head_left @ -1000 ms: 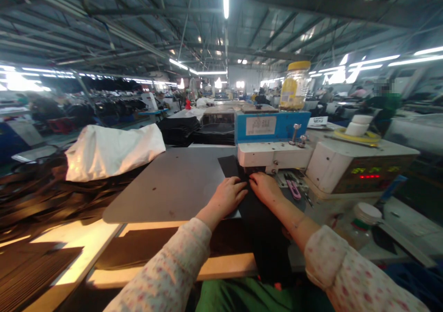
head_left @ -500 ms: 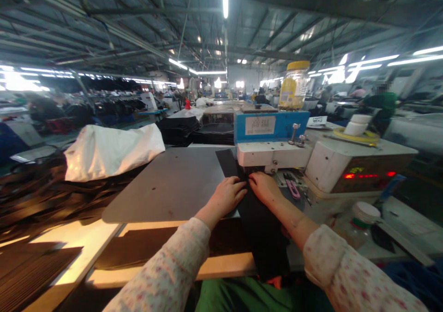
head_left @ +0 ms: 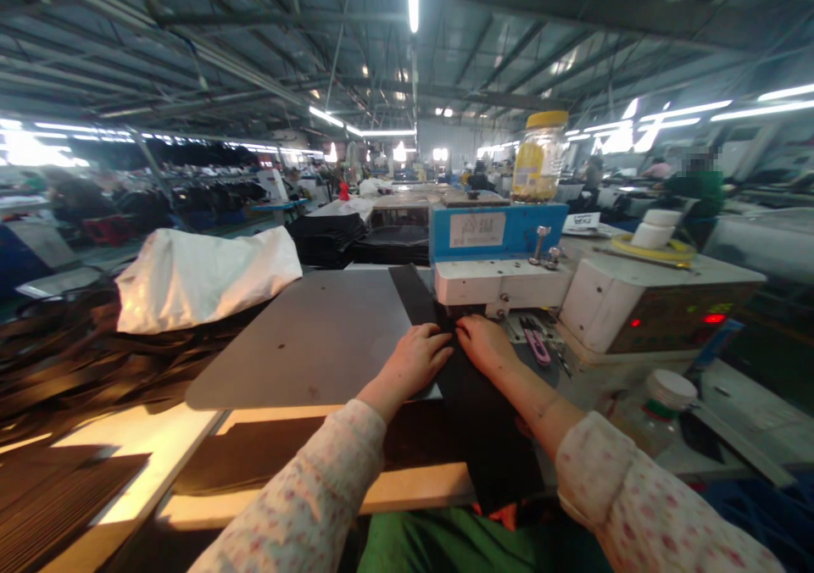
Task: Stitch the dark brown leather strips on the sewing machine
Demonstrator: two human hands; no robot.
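A long black fabric strip (head_left: 487,425) runs from my lap up over the grey metal plate (head_left: 318,336), beside the sewing machine head (head_left: 502,285). My left hand (head_left: 423,357) has its fingers bent together on the strip's left part, gripping it against the surface. Close by on the right, my right hand (head_left: 484,342) grips the strip with curled fingers, just in front of the machine head. The fingertips of both hands nearly meet, and what lies under them is hidden. Pink-handled thread snips (head_left: 536,342) lie to the right of my right hand.
A control box (head_left: 661,302) with red lights stands on the right, near a white-lidded jar (head_left: 669,395). A yellow-lidded jar (head_left: 539,158) tops the blue machine housing (head_left: 499,232). Brown-black strips (head_left: 69,361) and a white cloth bag (head_left: 209,276) lie left. Someone in green (head_left: 699,187) is far right.
The far end of the strip has swung slightly left and away, and its near end slightly right. My hands stay almost in place. Fewer lights show on the control box display.
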